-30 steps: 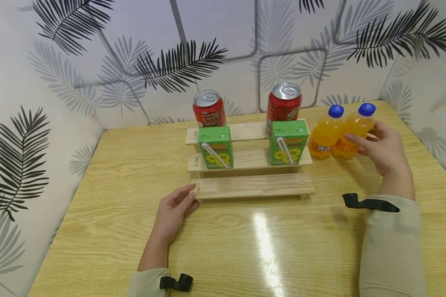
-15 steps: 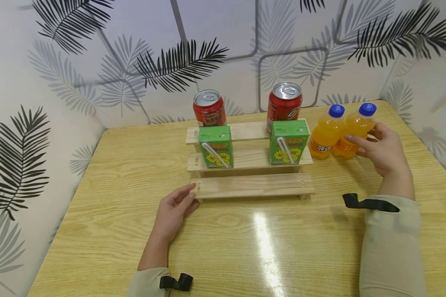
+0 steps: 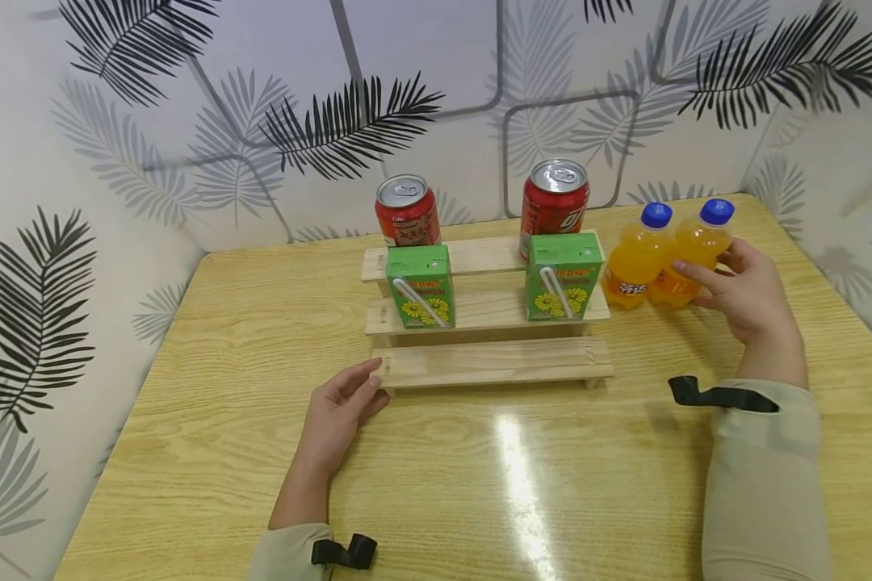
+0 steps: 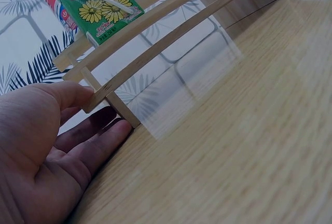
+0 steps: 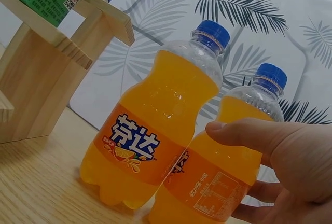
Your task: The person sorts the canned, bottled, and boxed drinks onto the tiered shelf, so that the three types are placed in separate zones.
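Observation:
My left hand point(image 3: 339, 410) is at the front left corner of a three-step wooden display rack point(image 3: 494, 363). In the left wrist view its thumb lies on the lowest board's end, with fingers beneath beside the leg. My right hand point(image 3: 752, 294) grips the right-hand orange soda bottle point(image 5: 220, 175) from its right side, thumb across the front. Another orange soda bottle point(image 5: 161, 105) stands against it, close to the rack's right end. Both have blue caps and stand on the table. Two green drink cartons point(image 3: 421, 286) with straws stand on the middle step, two red cola cans point(image 3: 408, 218) on the top step.
The rack stands on a wood-grain table point(image 3: 262, 323) near its back edge. A wall covering with a leaf pattern point(image 3: 465, 64) rises right behind the table and on the left. Black straps point(image 3: 727, 397) sit on both wrists over beige sleeves.

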### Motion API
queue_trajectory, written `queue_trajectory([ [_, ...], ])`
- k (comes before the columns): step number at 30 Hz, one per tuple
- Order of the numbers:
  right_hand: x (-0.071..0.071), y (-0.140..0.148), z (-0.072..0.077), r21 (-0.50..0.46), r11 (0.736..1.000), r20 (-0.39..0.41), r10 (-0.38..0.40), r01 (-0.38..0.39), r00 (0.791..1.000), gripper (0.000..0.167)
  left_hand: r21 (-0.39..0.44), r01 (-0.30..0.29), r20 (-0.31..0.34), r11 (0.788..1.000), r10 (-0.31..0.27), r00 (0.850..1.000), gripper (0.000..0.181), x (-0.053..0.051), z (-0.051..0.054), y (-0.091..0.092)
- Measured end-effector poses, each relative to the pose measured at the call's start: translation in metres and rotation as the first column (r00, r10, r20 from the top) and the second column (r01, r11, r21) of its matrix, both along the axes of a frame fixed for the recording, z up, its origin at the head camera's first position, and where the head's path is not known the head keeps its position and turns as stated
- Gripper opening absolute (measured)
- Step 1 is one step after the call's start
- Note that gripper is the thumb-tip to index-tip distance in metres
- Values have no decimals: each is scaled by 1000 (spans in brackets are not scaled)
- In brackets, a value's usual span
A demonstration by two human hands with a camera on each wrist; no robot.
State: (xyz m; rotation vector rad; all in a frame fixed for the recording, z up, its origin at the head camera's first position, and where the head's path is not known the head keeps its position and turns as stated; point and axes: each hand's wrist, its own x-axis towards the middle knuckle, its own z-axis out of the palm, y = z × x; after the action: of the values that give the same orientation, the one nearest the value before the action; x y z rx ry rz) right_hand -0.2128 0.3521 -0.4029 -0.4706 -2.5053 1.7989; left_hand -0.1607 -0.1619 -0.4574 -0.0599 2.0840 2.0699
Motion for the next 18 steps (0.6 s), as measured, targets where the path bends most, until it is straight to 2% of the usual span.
queue_trajectory([
  [18, 0, 1, -4, -50, 998, -41, -38, 36, 998, 71, -13, 2, 6, 1000, -1, 1000, 35, 0, 1, 0],
])
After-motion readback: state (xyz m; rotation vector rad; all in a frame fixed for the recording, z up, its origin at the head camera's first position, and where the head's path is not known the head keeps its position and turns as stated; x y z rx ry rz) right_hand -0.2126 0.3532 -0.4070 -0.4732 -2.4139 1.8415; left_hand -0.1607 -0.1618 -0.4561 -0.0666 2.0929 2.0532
